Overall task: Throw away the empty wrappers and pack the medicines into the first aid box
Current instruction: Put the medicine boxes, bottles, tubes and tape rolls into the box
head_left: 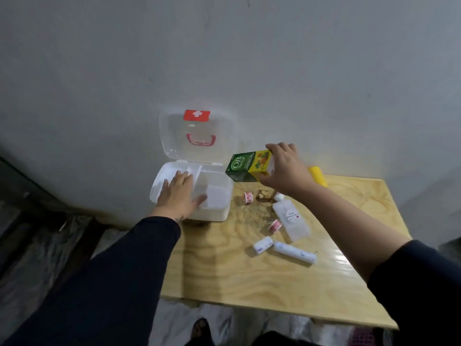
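Observation:
The white first aid box [219, 211] stands open at the table's far left corner, its clear lid [174, 136] with a red cross upright against the wall. My left hand [178, 193] lies flat, fingers spread, on the box's inner tray. My right hand [284, 168] holds a green and yellow medicine carton [247, 167] in the air just right of the box. On the table lie two small red and white tape rolls [248, 197] [275, 226], a clear flat bottle [290, 219] and two white rolls [262, 245] [294, 253].
A yellow cylinder [317, 176] lies at the table's far edge behind my right wrist. A small brown scrap [262, 194] sits near the box. The wooden table [274, 283] stands against a grey wall, with a patterned floor covering [32, 245] to the left.

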A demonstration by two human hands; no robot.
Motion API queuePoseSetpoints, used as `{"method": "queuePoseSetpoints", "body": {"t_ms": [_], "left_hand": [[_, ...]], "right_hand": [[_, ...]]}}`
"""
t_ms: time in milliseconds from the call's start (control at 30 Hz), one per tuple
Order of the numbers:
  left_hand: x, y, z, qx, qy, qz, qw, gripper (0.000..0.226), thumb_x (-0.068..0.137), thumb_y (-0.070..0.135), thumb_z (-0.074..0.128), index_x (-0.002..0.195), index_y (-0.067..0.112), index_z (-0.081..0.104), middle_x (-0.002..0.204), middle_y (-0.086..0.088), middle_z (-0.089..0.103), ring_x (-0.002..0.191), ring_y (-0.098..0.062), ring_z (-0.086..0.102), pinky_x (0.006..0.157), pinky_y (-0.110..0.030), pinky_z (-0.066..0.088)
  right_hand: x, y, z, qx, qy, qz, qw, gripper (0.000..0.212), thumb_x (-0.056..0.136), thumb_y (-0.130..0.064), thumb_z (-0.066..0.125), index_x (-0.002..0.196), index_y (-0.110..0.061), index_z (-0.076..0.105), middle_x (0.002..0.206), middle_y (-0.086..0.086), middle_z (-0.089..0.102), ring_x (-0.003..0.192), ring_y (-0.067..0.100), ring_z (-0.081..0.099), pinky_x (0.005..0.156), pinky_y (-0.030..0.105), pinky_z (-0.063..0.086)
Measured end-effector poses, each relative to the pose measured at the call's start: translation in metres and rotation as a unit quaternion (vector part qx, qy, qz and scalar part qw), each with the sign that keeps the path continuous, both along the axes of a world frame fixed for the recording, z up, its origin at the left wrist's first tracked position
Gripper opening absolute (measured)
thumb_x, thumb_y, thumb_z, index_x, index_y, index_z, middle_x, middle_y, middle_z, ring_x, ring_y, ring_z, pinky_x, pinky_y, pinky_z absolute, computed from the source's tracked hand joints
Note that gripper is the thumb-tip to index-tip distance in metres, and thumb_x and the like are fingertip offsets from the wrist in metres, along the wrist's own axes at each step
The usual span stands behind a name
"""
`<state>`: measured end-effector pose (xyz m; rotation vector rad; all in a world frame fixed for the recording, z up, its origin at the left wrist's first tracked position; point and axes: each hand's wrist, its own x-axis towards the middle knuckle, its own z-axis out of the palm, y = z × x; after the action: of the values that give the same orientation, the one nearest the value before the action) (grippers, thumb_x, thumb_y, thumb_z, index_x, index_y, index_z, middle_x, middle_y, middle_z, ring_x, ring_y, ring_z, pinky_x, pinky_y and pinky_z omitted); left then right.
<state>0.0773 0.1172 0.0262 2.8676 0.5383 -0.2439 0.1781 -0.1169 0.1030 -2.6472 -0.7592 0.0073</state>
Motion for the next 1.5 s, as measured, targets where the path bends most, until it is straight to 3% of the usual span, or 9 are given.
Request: {"method": "queuePoseSetpoints", "body": {"t_ms": [133,267,500,633,767,900,1133,1300,1500], "left_hand": [[0.0,0.023,-0.006,0.031,0.05,0.007,0.998,0.102,0.082,0.074,0.043,0.153,0.013,0.004,0.163,-0.005,-0.004,0.149,-0.021,-0.01,0.12,-0.045,-0.002],[0.004,0.028,-0.013,0.014,0.072,-0.007,0.997,0.112,0.078,0.079,0.041,0.153,0.007,-0.003,0.162,-0.007,-0.005,0.149,-0.02,-0.006,0.121,-0.045,0.0],[0.008,0.026,-0.015,-0.01,0.034,-0.011,0.999,0.115,0.075,0.081,0.044,0.153,0.008,0.001,0.162,-0.004,0.004,0.149,-0.019,0.004,0.122,-0.042,0.003],[0.005,0.028,-0.017,0.014,0.001,-0.029,0.999,0.111,0.076,0.084,0.033,0.153,0.009,0.005,0.163,-0.004,0.006,0.15,-0.018,0.004,0.122,-0.041,0.004],[0.001,0.045,-0.016,0.054,-0.03,-0.021,0.998,0.106,0.08,0.082,0.024,0.153,0.01,-0.001,0.162,-0.006,-0.003,0.15,-0.019,-0.003,0.122,-0.041,0.0],[-0.009,0.061,-0.018,0.013,-0.013,0.014,1.0,0.105,0.082,0.078,0.032,0.153,0.009,-0.007,0.162,-0.006,-0.01,0.149,-0.019,-0.006,0.121,-0.036,0.002],[-0.009,0.055,-0.018,-0.057,-0.042,0.026,0.997,0.107,0.082,0.073,0.043,0.152,0.012,-0.01,0.162,-0.003,-0.014,0.149,-0.018,-0.006,0.119,-0.033,0.008],[-0.002,0.047,-0.022,-0.081,-0.045,0.003,0.996,0.11,0.08,0.075,0.042,0.151,0.012,-0.013,0.161,-0.002,-0.018,0.149,-0.017,-0.009,0.119,-0.033,0.006],[0.005,0.033,-0.026,-0.08,-0.04,-0.001,0.996,0.11,0.08,0.077,0.038,0.152,0.012,-0.013,0.16,-0.001,-0.021,0.148,-0.016,-0.014,0.119,-0.032,0.002]], "right_hand": [[0.001,0.024,0.012,-0.023,-0.025,0.01,0.999,0.077,0.078,-0.039,0.068,0.14,-0.008,0.036,0.128,0.009,0.05,0.126,0.026,0.036,0.101,0.037,0.04],[0.0,0.044,0.021,-0.046,-0.026,0.025,0.998,0.078,0.076,-0.039,0.069,0.139,-0.008,0.037,0.126,0.008,0.051,0.122,0.025,0.038,0.098,0.034,0.04],[-0.006,0.066,0.0,-0.094,0.035,0.038,0.994,0.08,0.074,-0.04,0.07,0.139,-0.008,0.037,0.129,0.008,0.05,0.122,0.024,0.038,0.103,0.035,0.039],[-0.013,0.084,-0.025,-0.103,0.054,0.045,0.992,0.077,0.077,-0.04,0.067,0.139,-0.007,0.037,0.131,0.009,0.049,0.122,0.026,0.038,0.105,0.036,0.036],[-0.018,0.101,-0.045,-0.11,0.065,0.05,0.991,0.072,0.081,-0.039,0.066,0.138,-0.007,0.036,0.131,0.01,0.048,0.122,0.027,0.039,0.105,0.036,0.035],[-0.019,0.112,-0.061,-0.107,0.081,0.042,0.99,0.069,0.082,-0.038,0.067,0.137,-0.008,0.038,0.132,0.011,0.049,0.124,0.028,0.041,0.104,0.037,0.037],[-0.014,0.133,-0.088,-0.085,0.14,0.001,0.987,0.056,0.08,-0.024,0.072,0.128,-0.009,0.047,0.125,0.011,0.054,0.115,0.028,0.053,0.093,0.039,0.05],[-0.008,0.142,-0.113,-0.039,0.166,-0.068,0.983,0.045,0.079,-0.014,0.07,0.121,-0.013,0.053,0.12,0.012,0.059,0.108,0.029,0.058,0.082,0.033,0.047],[-0.003,0.135,-0.123,-0.021,0.184,-0.135,0.973,0.039,0.082,-0.005,0.065,0.115,-0.012,0.044,0.109,0.012,0.061,0.087,0.028,0.059,0.065,0.033,0.043]]}}
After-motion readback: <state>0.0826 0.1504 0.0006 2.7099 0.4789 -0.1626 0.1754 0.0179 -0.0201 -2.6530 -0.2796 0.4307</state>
